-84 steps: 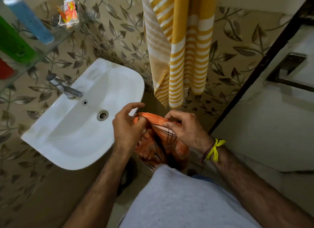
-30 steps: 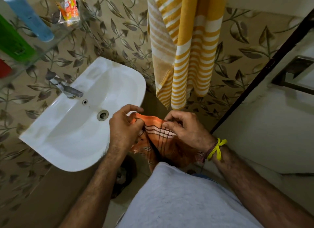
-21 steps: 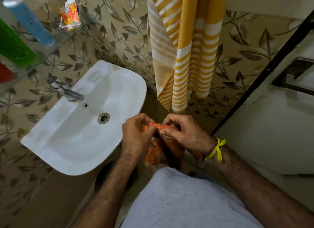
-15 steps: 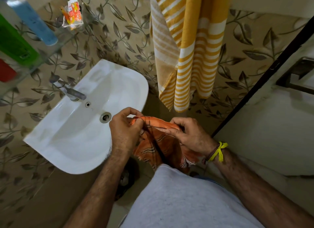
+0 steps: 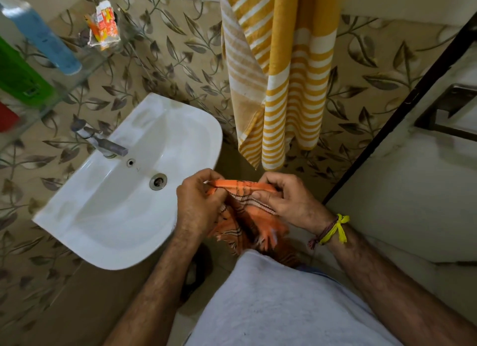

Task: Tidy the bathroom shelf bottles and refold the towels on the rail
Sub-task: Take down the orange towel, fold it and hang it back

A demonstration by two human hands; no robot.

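Observation:
An orange towel (image 5: 247, 211) with dark stripes hangs bunched in front of my body, its top edge pulled flat between both hands. My left hand (image 5: 197, 206) pinches the left end of that edge, and my right hand (image 5: 286, 198) pinches the right end. A yellow-and-white striped towel (image 5: 284, 74) hangs on the wall above them; its rail is out of view. On the glass shelf (image 5: 77, 69) at upper left stand a blue bottle (image 5: 44, 38), a green bottle (image 5: 18, 74), a red item (image 5: 6, 117) and a small orange packet (image 5: 103, 27).
A white washbasin (image 5: 124, 185) with a metal tap (image 5: 103, 141) sits left of my hands. A dark door frame (image 5: 402, 116) and a pale door with a metal handle (image 5: 449, 110) stand at the right. Leaf-patterned tiles cover the wall.
My hands have drawn closer together and the orange towel's top edge has been folded over into a narrow flat band; the lower part of the towel hangs more bunched than before.

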